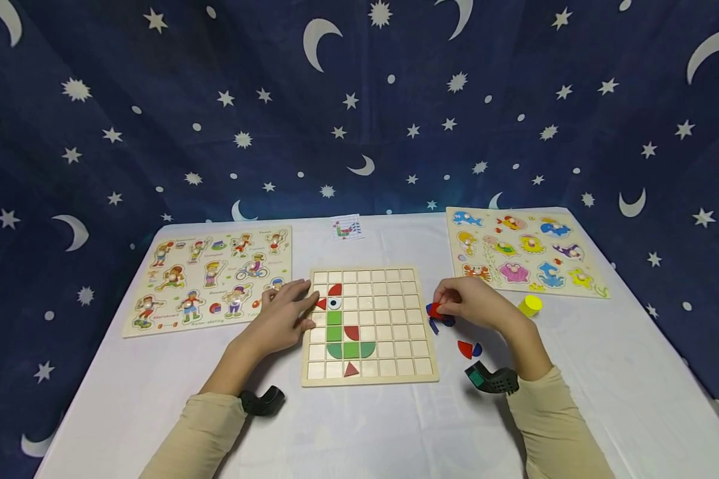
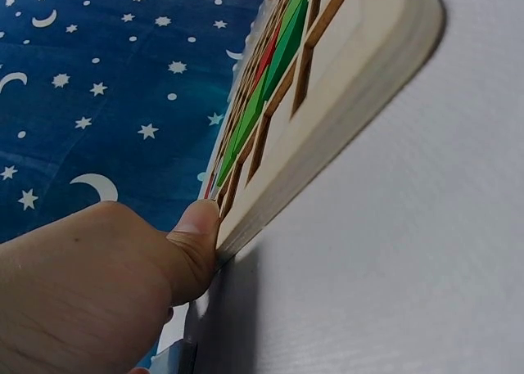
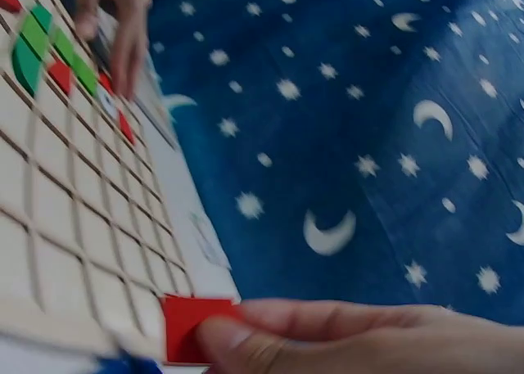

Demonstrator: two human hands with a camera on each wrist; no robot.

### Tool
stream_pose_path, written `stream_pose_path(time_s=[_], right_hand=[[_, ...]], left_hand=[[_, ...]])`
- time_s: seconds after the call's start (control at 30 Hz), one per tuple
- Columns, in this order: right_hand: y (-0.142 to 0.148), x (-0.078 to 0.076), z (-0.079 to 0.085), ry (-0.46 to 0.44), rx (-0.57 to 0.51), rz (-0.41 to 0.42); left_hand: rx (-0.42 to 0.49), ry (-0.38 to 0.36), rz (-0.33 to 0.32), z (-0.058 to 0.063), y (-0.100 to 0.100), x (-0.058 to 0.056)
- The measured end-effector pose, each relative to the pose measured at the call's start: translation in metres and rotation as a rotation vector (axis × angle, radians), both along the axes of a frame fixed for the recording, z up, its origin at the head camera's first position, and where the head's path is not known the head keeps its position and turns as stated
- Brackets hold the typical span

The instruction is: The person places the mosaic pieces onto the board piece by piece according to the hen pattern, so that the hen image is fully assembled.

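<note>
A square wooden grid board (image 1: 404,332) lies in the middle of the table. Green squares (image 1: 333,325), green quarter-rounds, red pieces and an eye tile (image 1: 334,303) form a bird-like figure on its left part. My left hand (image 1: 284,314) rests at the board's left edge, fingers near a small red triangle (image 1: 321,304); its thumb (image 2: 196,223) touches the rim in the left wrist view. Beyond the right edge, my right hand (image 1: 470,303) pinches a red square tile (image 3: 182,329) between thumb and fingers. Several blue pieces (image 1: 434,326) lie beneath that hand, partly hidden.
A red quarter-round (image 1: 465,349) and a blue piece (image 1: 478,349) lie right of the board. A yellow cylinder (image 1: 531,305) stands beyond my right wrist. Picture puzzles lie left (image 1: 180,319) and right (image 1: 497,223); a small picture card (image 1: 347,227) lies behind the board.
</note>
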State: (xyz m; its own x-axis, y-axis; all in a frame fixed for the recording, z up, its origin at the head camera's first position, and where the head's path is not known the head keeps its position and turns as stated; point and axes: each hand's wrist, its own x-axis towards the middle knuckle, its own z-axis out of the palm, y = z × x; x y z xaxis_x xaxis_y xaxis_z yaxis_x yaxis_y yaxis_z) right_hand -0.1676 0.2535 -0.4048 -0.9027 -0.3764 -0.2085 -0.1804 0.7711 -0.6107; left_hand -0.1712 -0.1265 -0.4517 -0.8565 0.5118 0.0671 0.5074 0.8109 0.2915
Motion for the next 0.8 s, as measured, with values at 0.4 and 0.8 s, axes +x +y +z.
stream_pose_path(time_s=[0.4,0.8], right_hand=[[-0.077,0.010,-0.029,0.166,-0.182,0.050],[-0.103,0.021,-0.041,0.277,-0.138,0.035]], left_hand=[[-0.003,0.001,-0.004,0.000,0.001,0.000],[-0.006,0.012,-0.009,0.000,0.000,-0.001]])
